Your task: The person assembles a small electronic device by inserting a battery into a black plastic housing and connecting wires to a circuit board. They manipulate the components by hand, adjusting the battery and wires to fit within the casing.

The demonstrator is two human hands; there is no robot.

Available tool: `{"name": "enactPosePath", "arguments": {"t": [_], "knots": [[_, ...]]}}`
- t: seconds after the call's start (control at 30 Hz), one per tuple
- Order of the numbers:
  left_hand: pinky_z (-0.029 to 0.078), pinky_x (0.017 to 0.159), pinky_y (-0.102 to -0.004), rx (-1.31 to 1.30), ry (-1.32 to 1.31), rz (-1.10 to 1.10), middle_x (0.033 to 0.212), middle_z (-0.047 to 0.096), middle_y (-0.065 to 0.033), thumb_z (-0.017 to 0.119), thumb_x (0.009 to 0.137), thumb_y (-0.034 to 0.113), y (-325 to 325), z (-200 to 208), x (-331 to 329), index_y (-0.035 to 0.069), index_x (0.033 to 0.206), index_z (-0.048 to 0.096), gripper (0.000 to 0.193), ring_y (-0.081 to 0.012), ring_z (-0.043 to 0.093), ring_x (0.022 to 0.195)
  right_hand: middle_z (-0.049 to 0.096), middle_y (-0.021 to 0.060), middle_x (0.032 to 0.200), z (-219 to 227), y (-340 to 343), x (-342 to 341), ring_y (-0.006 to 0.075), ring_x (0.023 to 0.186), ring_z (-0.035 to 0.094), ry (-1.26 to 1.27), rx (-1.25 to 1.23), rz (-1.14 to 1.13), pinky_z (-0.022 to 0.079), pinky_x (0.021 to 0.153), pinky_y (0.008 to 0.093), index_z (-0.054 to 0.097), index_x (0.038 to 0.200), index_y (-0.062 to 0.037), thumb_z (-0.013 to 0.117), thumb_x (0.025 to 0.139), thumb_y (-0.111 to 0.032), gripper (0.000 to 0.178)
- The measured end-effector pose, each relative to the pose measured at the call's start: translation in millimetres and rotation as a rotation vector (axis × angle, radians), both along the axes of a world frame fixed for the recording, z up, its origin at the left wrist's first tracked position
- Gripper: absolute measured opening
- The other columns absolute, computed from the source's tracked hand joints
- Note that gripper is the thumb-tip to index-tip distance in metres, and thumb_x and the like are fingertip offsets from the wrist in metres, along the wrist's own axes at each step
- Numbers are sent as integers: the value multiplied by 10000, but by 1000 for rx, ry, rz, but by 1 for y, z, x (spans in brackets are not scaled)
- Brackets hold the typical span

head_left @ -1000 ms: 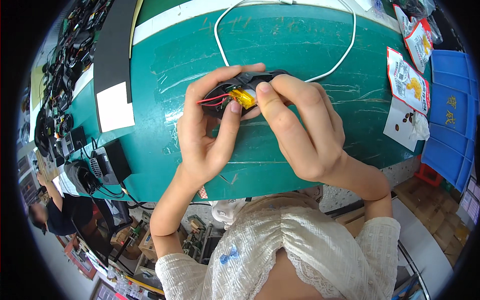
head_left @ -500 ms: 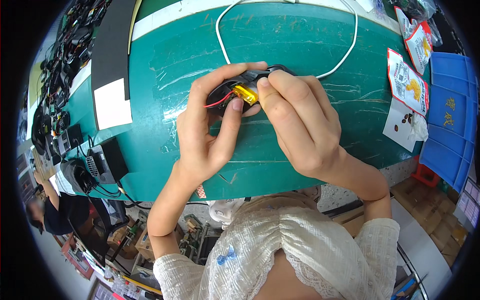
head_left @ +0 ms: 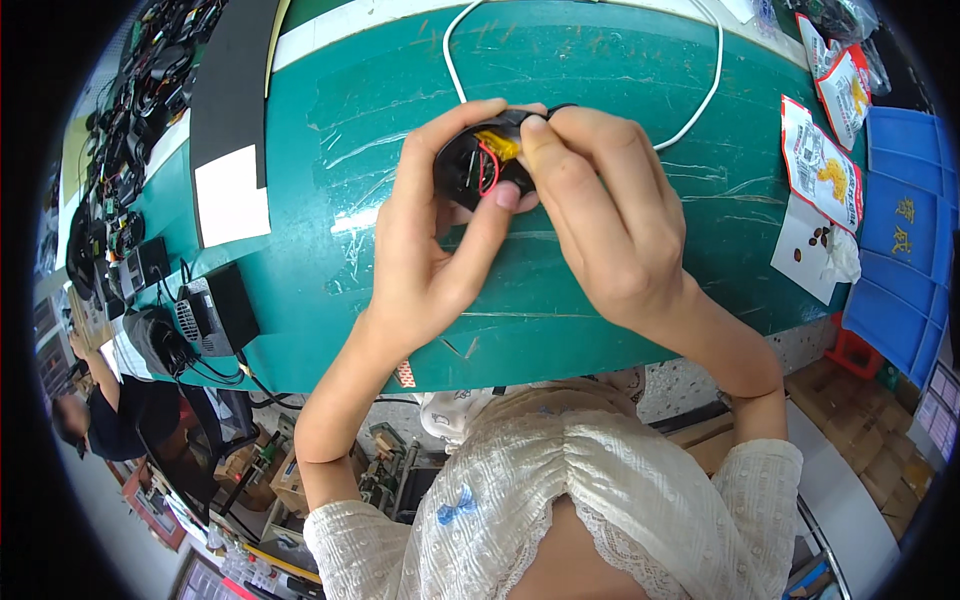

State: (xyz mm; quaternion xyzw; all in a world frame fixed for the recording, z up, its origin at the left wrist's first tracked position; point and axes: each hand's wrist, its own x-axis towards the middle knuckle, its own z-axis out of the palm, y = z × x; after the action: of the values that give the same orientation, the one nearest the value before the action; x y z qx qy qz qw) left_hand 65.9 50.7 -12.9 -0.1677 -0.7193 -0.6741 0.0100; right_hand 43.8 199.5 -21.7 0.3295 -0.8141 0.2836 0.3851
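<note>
- From my remote seat, I am seeing the shell being held just above the tabletop; I am taking it as my landmark.
- The left hand is holding the shell, fingers wrapping its far edge, thumb resting near the wires.
- The right hand is resting at the shell's right side, fingers drawn in narrow beside the yellow piece; I cannot tell whether they are pinching it.
- I am judging this as delicate handling of the yellow piece inside the shell: I would be steadying with the left, pressing lightly and flat with the right, and leaving the wires slack, clear of the rim.
- I would be avoiding nails there, since the film is looking thin enough to tear.
- The shell is showing dark, curved, glossy plastic; the yellow piece is looking crinkled and shiny; the wires are looping, slender and red.
- Beneath the shell, the tabletop is showing green, scuffed and creased; beyond it, a smooth white cable is curving.
</note>
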Motion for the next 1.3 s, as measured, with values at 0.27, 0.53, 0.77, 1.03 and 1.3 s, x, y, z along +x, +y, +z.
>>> {"name": "enactPosePath", "arguments": {"t": [0.27, 0.53, 0.77, 1.03, 1.3], "knots": [[479, 918, -380, 453, -283, -191, 1219, 473, -170, 371, 979, 294, -11, 0, -3, -19, 1302, 325, 453, -220, 521, 1094, 520, 95, 864, -1, 0, -1, 203, 684, 543, -4, 3, -2, 488, 561, 259, 578, 933, 40, 628, 633, -22, 311], [493, 903, -336, 227, -248, -81, 1243, 490, -177, 448, 944, 82, -4, 8, -1, 7, 1184, 369, 263, -203, 503, 1130, 537, 92, 886, 1, 0, 2, 205, 706, 549, -40, -20, 30, 487, 582, 263, 591, 939, 38, 633, 644, -11, 302], [530, 848, -291, 298, -263, -82, 1258, 493, -184, 449, 930, 22, -5, 3, -4, 15, 1157, 376, 238, -202, 531, 1107, 546, 90, 895, 2, 0, 2, 209, 740, 562, -132, -103, 79, 495, 607, 271, 595, 938, 32, 647, 635, 12, 308], [548, 776, -271, 205, -283, 22, 1173, 533, -186, 486, 913, 10, -1, 3, -1, 7, 1153, 378, 263, -171, 568, 1032, 528, 83, 876, 1, -4, 3, 209, 728, 548, -154, -147, 66, 481, 584, 271, 591, 920, 12, 651, 633, 31, 293], [506, 898, -326, 458, -297, -129, 1197, 476, -157, 516, 870, -43, 1, 7, 2, 31, 1333, 270, 530, -198, 524, 1094, 473, 68, 873, 6, -1, 1, 201, 724, 502, -229, -186, 34, 442, 554, 282, 593, 904, -41, 637, 667, 68, 265]]}}
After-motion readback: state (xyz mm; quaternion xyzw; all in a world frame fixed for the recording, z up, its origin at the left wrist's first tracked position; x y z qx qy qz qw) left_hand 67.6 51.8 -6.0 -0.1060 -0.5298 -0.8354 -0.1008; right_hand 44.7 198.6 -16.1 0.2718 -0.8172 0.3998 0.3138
